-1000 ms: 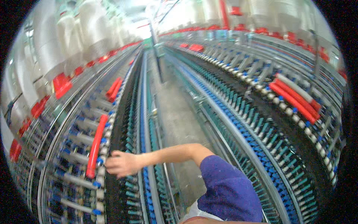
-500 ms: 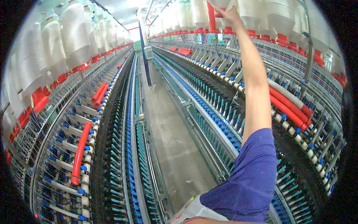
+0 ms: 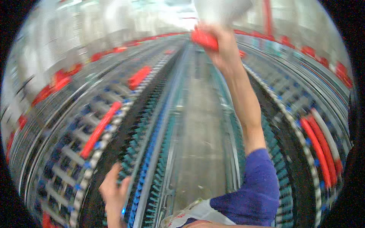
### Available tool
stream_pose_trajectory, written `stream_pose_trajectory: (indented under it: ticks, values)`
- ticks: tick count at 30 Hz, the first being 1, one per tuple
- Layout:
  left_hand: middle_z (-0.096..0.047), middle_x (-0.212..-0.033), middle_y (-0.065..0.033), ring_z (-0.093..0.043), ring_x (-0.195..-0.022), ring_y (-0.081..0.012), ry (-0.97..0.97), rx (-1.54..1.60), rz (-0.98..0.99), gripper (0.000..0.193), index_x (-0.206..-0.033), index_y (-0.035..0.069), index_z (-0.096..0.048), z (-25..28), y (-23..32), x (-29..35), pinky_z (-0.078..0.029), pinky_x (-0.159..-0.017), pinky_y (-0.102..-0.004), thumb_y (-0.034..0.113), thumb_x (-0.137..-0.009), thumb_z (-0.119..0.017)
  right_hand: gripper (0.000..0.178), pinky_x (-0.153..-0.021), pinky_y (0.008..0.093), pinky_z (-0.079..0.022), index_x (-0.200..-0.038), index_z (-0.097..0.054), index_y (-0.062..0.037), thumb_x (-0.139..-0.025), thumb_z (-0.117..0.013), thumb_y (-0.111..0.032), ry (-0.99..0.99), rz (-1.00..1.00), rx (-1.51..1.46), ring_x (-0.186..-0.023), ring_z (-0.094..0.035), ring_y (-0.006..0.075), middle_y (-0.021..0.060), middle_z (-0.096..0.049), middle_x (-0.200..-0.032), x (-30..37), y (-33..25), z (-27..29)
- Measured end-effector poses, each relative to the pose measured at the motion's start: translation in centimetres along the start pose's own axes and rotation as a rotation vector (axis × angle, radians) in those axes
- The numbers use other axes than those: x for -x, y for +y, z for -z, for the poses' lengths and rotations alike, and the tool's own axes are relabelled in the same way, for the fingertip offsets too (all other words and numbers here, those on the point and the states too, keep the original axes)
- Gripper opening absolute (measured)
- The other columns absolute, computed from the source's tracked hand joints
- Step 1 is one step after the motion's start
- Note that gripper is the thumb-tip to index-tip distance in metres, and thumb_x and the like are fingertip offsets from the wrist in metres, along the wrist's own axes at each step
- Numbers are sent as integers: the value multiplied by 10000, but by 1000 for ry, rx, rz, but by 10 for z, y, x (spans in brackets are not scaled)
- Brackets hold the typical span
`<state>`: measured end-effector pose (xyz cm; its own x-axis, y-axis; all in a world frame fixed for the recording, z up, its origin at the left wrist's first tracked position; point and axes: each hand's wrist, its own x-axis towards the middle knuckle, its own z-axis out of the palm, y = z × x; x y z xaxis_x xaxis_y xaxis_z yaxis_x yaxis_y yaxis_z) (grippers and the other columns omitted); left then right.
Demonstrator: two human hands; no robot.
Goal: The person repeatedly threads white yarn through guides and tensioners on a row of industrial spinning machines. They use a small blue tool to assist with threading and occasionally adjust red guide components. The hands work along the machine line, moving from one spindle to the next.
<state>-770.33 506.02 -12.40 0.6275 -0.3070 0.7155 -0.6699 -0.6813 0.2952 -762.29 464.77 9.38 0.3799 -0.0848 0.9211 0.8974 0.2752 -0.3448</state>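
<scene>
My right hand point(image 3: 222, 45) is raised at the top middle, fingers wrapped round the red tube end point(image 3: 205, 39) of a roving bobbin. The bobbin's white wound body point(image 3: 222, 10) rises above the hand and is cut off by the upper edge; motion smears it. Low on the left, my left hand point(image 3: 113, 190) is held over the near end of the left spinning frame, beside the row of teal spindles point(image 3: 131, 150). Its thumb and fingers are apart and nothing is in them.
Spinning frames flank a grey aisle floor point(image 3: 199, 152). Blurred white bobbins point(image 3: 53, 41) with red ends hang along both sides. Loose red tubes point(image 3: 100, 129) lie on the left frame; on the right frame lie more red tubes point(image 3: 317, 152) and a pale one point(image 3: 325, 129).
My right hand has come away from the hanging row at upper right, moving left with a bobbin over the aisle. My left hand has come into view. The view has swung right.
</scene>
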Motion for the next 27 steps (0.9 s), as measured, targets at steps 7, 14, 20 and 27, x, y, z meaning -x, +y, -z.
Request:
stream_pose_trajectory:
  ticks: [7, 14, 20, 27]
  values:
    - [-107, -1467, -249, -208, -1354, -357, 240, 471, -186, 1362, -1426, -25, 49, 48, 73, -94, -244, -1087, -438, 469, -537, -857, 520, -817, 329, -500, -1100, -605, -15, -646, -811, -161, -113, -426, 156, -933, -628, 200, 96, -659, -1026, 135, 73, -195]
    - [-500, -1094, -179, -560, -1006, -261, 835, 459, 174, 825, -1318, -12, -264, 199, 23, -31, -502, -826, -363, 265, -670, -693, 636, -881, 334, -462, -1167, -531, -10, -617, -818, -154, -713, -337, -297, -964, -596, 185, 86, -621, -1081, 131, 96, -380]
    - [-561, -1094, -99, -559, -975, -177, 727, 221, 109, 554, -1373, 61, -344, 363, -25, -33, -485, -815, -349, 241, -899, -567, 530, -758, 293, -505, -1102, -549, 22, -643, -785, -99, -576, -294, -822, -859, -615, 162, 90, -641, -998, 91, 89, -536]
    - [-604, -1025, -118, -588, -958, -173, 920, -517, -189, 466, -1295, 119, -524, 430, 7, -88, -483, -735, -281, 238, -861, -646, 385, -663, 302, -510, -1018, -609, -1, -689, -759, -136, -678, -320, -942, -712, -629, 172, 81, -660, -850, 17, 68, -589]
